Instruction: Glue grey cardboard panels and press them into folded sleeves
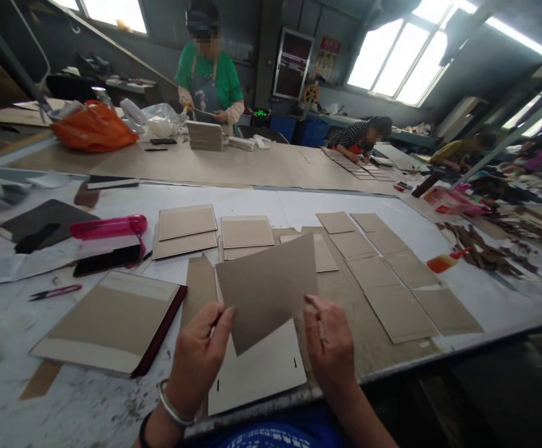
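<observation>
A grey cardboard sheet (266,289) is held tilted above the table between both my hands. My left hand (198,358) pinches its lower left edge, thumb on top. My right hand (329,348) grips its right edge with fingers closed. Under the sheet lies a white board (256,373) with small slots. Left of it sits a stack of card-faced panels with a dark red edge (112,323). More grey cardboard pieces (392,274) lie in rows on the table to the right.
Pink bottle (109,227), black phone (107,260) and small scissors (56,291) lie at left. An orange glue bottle (443,262) lies at right. An orange bag (93,127) sits far left. A person in green (210,74) stands behind; others work at the far table.
</observation>
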`<act>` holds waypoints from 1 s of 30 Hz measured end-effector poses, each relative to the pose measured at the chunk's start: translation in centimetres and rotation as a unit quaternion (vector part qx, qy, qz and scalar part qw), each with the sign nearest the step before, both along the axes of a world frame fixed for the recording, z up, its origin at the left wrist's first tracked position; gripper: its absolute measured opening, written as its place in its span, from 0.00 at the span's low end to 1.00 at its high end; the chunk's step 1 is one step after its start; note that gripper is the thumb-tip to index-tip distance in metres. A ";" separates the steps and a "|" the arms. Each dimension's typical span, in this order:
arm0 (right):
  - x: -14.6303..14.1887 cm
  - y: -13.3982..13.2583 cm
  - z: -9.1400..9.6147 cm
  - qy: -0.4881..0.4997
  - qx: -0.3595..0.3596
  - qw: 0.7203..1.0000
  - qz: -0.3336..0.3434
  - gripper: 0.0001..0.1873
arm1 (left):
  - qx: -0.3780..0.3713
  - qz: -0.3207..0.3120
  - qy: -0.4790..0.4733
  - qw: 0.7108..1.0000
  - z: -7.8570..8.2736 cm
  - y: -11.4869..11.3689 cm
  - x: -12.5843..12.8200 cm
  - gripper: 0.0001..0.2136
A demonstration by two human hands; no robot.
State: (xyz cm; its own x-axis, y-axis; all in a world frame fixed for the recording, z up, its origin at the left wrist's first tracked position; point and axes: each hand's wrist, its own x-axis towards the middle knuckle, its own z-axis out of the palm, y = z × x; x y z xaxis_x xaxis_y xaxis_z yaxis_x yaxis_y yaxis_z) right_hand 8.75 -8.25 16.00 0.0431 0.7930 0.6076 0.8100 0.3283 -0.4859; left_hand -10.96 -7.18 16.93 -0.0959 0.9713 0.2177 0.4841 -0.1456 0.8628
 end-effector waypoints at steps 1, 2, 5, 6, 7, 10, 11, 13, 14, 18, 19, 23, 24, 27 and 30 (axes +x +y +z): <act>1.1 0.4 -0.5 0.007 -0.013 0.999 -0.040 0.16 | -0.039 -0.005 -0.028 0.999 -0.3 -0.3 -0.8 0.12; 2.1 0.8 -1.2 0.017 -0.042 0.997 -0.065 0.18 | -0.074 -0.008 -0.053 0.996 -0.7 -0.7 -1.4 0.13; 4.1 1.3 -3.4 0.066 -0.203 0.976 -0.045 0.19 | -0.149 -0.008 -0.102 0.984 -2.1 -1.9 -2.6 0.15; 4.4 1.2 -4.0 0.079 -0.247 0.965 -0.030 0.18 | -0.168 -0.009 -0.112 0.979 -2.7 -2.2 -2.8 0.16; 4.5 1.0 -4.6 0.088 -0.277 0.957 -0.020 0.18 | -0.187 -0.013 -0.121 0.975 -3.4 -2.5 -3.0 0.16; 4.6 0.1 -5.9 0.103 -0.323 0.941 0.001 0.16 | -0.232 -0.022 -0.120 0.965 -5.8 -3.1 -3.4 0.16; 4.6 -0.2 -6.3 0.109 -0.340 0.934 0.012 0.15 | -0.245 -0.022 -0.110 0.963 -6.6 -3.2 -3.5 0.17; 4.6 -0.5 -7.0 0.113 -0.372 0.921 0.023 0.15 | -0.267 -0.018 -0.083 0.960 -8.3 -3.3 -3.8 0.17; 4.5 -0.6 -7.4 0.108 -0.384 0.917 0.021 0.14 | -0.273 -0.017 -0.067 0.959 -9.0 -3.4 -3.9 0.17; 4.3 -0.8 -8.9 0.081 -0.404 0.911 0.005 0.15 | -0.268 -0.025 0.011 0.963 -11.2 -3.2 -4.2 0.18; 4.2 -0.8 -9.2 0.079 -0.407 0.910 0.005 0.15 | -0.265 -0.031 0.038 0.963 -11.5 -3.1 -4.2 0.17; 4.1 -1.0 -10.5 0.068 -0.406 0.911 0.007 0.14 | -0.263 -0.051 0.117 0.957 -12.3 -2.6 -4.2 0.14; 4.2 -1.1 -10.8 0.063 -0.405 0.912 0.007 0.14 | -0.265 -0.053 0.125 0.955 -12.5 -2.5 -4.1 0.14; 4.7 -1.4 -12.1 0.050 -0.407 0.912 0.009 0.13 | -0.272 -0.059 0.143 0.950 -13.0 -2.6 -3.8 0.12; 5.1 -1.5 -13.2 0.044 -0.410 0.911 0.017 0.13 | -0.278 -0.056 0.162 0.945 -13.2 -2.9 -3.5 0.12</act>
